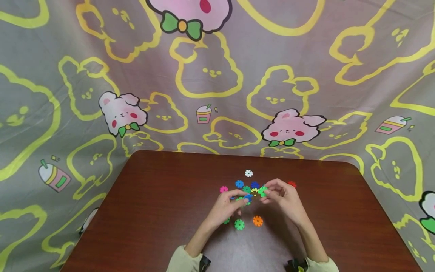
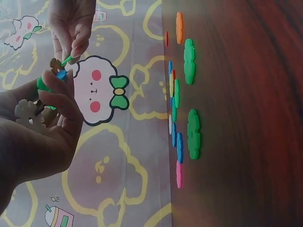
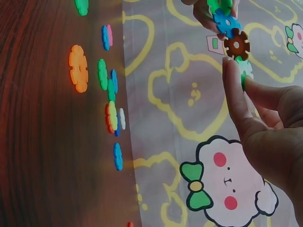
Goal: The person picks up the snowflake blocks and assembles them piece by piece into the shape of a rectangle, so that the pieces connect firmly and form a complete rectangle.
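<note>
- Hanging beyond the desk, a grey patterned cloth [image 1: 153,79] covers the back and sides.
- The brown desk [image 1: 163,181] carries loose notched discs; the pieces in the hands are held up above it.
- Two hands face each other. The left hand [image 1: 222,207] has its grip closed on a linked strip; the right hand [image 1: 287,198] pinches one green disc [image 1: 261,191] between thumb and fingers.
- The strip's long axis runs from the left hand towards the right. In the right wrist view a green end piece [image 3: 219,5] leads to a blue disc [image 3: 227,22], then a brown disc [image 3: 242,48] on the right hand's side.
- The key relation: the right hand's disc lies just past the brown one, from the blue towards the right hand, whose fingertips are close by. Brown and green overlap in that view; whether they are joined I cannot tell. The left wrist view shows the pinched disc nearly edge-on.
- No container shows; the loose discs lie straight on the desk. Nearest the person are an orange disc [image 1: 258,221] and a light green disc [image 1: 239,224]; beyond the hands are a pink disc [image 1: 224,189], a white disc [image 1: 249,173] and a red disc [image 1: 292,184].
</note>
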{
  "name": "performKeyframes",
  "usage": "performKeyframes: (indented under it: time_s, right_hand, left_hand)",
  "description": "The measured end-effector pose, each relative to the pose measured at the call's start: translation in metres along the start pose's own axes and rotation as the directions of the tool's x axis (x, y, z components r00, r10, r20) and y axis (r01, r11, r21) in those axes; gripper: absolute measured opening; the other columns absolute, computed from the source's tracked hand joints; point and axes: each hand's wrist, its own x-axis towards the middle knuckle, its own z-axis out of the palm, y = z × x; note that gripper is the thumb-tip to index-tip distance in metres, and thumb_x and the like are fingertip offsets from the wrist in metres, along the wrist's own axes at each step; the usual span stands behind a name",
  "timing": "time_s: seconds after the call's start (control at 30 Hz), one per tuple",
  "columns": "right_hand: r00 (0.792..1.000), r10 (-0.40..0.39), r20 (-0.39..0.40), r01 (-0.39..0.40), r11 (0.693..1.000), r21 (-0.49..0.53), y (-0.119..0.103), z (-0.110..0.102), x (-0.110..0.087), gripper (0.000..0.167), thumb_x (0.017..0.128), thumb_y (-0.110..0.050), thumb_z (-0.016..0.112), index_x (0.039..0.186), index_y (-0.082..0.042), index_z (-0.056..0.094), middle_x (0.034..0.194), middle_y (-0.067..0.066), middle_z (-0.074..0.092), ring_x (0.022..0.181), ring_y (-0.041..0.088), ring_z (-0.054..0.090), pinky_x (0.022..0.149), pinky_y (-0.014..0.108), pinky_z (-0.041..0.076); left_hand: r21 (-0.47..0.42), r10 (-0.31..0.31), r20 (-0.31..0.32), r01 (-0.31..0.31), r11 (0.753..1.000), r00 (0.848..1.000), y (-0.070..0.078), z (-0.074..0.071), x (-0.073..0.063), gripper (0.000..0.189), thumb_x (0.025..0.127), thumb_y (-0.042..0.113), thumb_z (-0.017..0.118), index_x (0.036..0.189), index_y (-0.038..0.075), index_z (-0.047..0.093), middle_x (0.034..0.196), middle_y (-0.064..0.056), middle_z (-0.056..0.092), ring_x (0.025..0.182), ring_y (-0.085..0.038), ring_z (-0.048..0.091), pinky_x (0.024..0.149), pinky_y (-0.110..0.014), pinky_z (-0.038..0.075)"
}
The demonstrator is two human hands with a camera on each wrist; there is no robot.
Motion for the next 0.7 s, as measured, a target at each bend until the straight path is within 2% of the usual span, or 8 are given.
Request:
performKeyframes:
  time_s: [0.13, 0.3, 0.47, 0.7]
  right_hand:
    - [0.999, -0.021, -0.027, 0.021, 1.0, -0.008, 0.0, 0.005, -0.001, 0.014, 0.097, 0.006, 0.066, 0.11, 0.012, 0.062, 0.091, 0.028, 0.068, 0.076, 0.04, 0.074, 0.07, 0.043, 0.063]
    - [0.995, -0.058, -0.081, 0.055, 0.998, -0.032, -0.001, 0.014, -0.002, 0.011, 0.095, 0.01, 0.067, 0.105, 0.013, 0.065, 0.088, 0.026, 0.069, 0.072, 0.032, 0.075, 0.068, 0.042, 0.062]
    - [0.988, -0.078, -0.13, 0.069, 0.995, -0.066, -0.002, 0.021, -0.002, 0.01, 0.093, 0.013, 0.068, 0.103, 0.011, 0.066, 0.087, 0.025, 0.069, 0.07, 0.031, 0.075, 0.066, 0.039, 0.062]
    - [0.984, -0.086, -0.155, 0.073, 0.993, -0.089, -0.003, 0.026, -0.002, 0.011, 0.091, 0.015, 0.068, 0.1, 0.008, 0.068, 0.087, 0.022, 0.07, 0.067, 0.027, 0.074, 0.065, 0.034, 0.062]
  left_hand:
    - [-0.009, 0.004, -0.044, -0.005, 1.0, 0.999, 0.002, 0.001, -0.001, 0.023, 0.097, 0.015, 0.071, 0.114, 0.0, 0.076, 0.063, -0.002, 0.065, 0.048, -0.01, 0.055, 0.044, -0.02, 0.036]
    - [-0.003, 0.017, -0.093, -0.018, 1.0, 0.996, 0.004, 0.001, -0.003, 0.023, 0.096, 0.014, 0.074, 0.11, -0.004, 0.078, 0.061, -0.006, 0.065, 0.044, -0.008, 0.053, 0.041, -0.019, 0.033]
    - [0.012, 0.037, -0.1, -0.036, 0.999, 0.994, 0.003, -0.001, -0.003, 0.024, 0.095, 0.015, 0.074, 0.107, -0.006, 0.078, 0.058, -0.003, 0.065, 0.044, -0.004, 0.053, 0.041, -0.018, 0.034]
    - [0.043, 0.06, -0.1, -0.056, 0.997, 0.993, 0.001, -0.004, -0.002, 0.021, 0.096, 0.017, 0.075, 0.101, -0.002, 0.081, 0.061, -0.003, 0.068, 0.043, -0.005, 0.055, 0.041, -0.017, 0.036]
